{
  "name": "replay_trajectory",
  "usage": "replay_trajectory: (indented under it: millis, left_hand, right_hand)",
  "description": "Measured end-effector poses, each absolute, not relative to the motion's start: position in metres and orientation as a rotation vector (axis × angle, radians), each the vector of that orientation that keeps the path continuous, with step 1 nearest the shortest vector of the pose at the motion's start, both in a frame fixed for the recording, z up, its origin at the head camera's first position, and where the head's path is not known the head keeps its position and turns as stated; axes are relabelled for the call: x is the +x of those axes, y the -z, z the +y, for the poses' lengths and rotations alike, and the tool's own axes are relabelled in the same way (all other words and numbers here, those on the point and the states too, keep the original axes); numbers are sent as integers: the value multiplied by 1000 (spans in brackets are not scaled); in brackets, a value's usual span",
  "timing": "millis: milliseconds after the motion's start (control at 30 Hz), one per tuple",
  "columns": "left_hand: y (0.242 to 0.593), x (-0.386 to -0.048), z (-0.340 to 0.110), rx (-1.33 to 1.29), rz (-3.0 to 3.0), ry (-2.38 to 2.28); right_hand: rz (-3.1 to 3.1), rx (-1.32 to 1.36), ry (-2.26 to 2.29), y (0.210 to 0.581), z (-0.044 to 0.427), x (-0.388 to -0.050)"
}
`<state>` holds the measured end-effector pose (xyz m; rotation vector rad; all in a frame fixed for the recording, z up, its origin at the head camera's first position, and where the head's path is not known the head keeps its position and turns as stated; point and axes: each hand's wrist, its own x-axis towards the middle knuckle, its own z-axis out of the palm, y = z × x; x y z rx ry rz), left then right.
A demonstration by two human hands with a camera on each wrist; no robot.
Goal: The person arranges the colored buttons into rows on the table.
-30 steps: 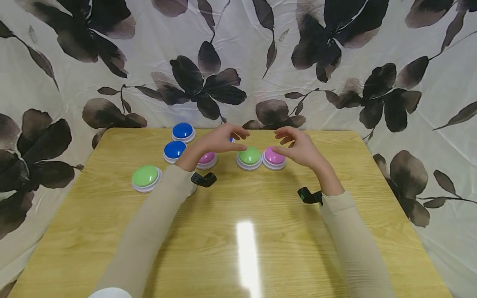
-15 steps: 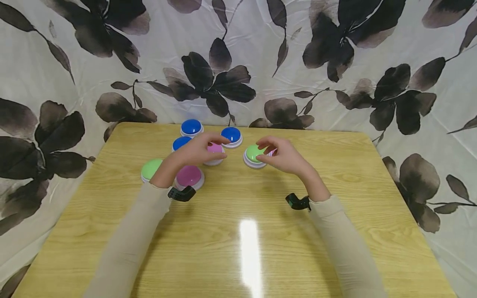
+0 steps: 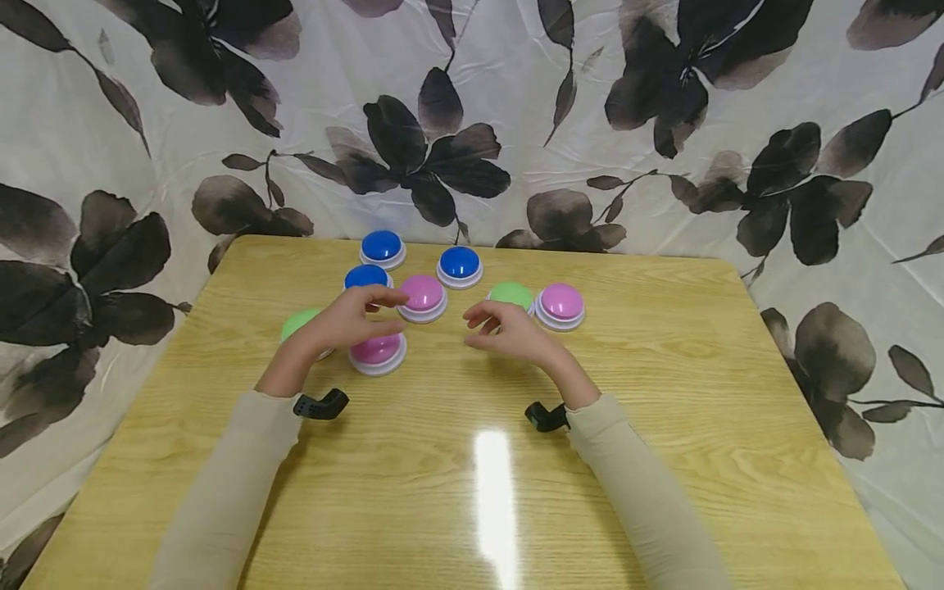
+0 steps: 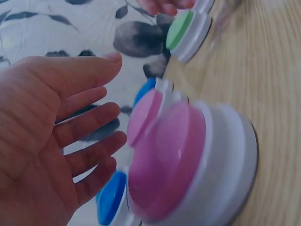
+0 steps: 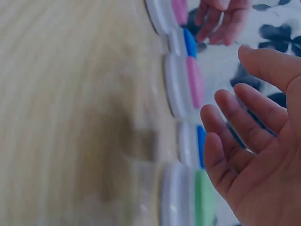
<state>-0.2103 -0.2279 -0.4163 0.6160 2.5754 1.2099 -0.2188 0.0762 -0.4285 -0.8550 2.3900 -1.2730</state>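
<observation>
My left hand (image 3: 347, 319) hovers over the left cluster of dome push buttons, fingers loosely bent and holding nothing. Just below its thumb lies a pink button (image 3: 376, 352), which looms large beside the palm in the left wrist view. Partly behind that hand are a green button (image 3: 297, 321) and a blue button (image 3: 366, 276). A second pink button (image 3: 423, 293) lies just past its fingertips. My right hand (image 3: 512, 334) floats in front of another green button (image 3: 510, 293), covering its near part. Its fingers are relaxed with nothing between them. Right of that green one sits a third pink button (image 3: 563, 301).
Two more blue buttons, one (image 3: 382, 246) at the back left and one (image 3: 460, 263) right of it, stand near the far edge of the wooden table (image 3: 413, 492). A floral cloth (image 3: 546, 172) hangs behind. Both wrists wear small black cameras.
Both hands have drawn leftward and nearer the body, uncovering the blue and pink buttons between them and the far right pink button. The buttons keep their places; the head view has shifted slightly.
</observation>
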Motion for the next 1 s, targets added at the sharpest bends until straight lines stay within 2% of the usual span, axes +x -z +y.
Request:
replay_trajectory:
  millis: [400, 733, 1000]
  left_hand:
    - [430, -199, -264, 471, 2685, -1008]
    - [435, -199, -278, 413, 2751, -880]
    - [441, -197, -284, 438, 2814, -836]
  right_hand:
    - [2331, -829, 1358, 460, 26, -211]
    - [2355, -736, 1402, 468, -1, -210]
    - [2364, -764, 1391, 470, -17, -211]
